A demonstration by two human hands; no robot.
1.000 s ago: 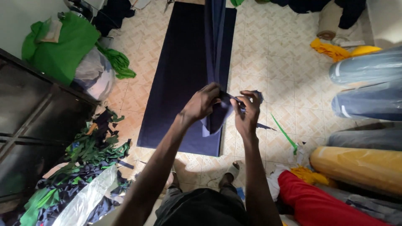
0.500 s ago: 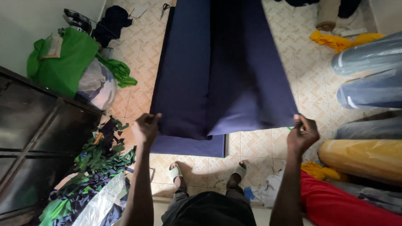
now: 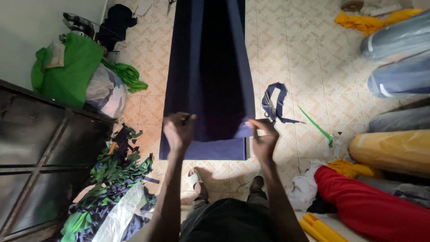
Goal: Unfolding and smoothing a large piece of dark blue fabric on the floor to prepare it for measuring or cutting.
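Head view: your left hand (image 3: 178, 130) and right hand (image 3: 264, 139) each pinch a corner of the navy cloth (image 3: 210, 67), apparently folded; scissors (image 3: 270, 105) lie nearby.

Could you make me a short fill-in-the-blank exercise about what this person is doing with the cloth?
1. The left hand and right hand each pinch a corner of a long ____ fabric.
2. The heap of fabric scraps lies on the person's ____ side.
3. The roll above the red cloth is ____.

Missing words: navy blue; left; yellow
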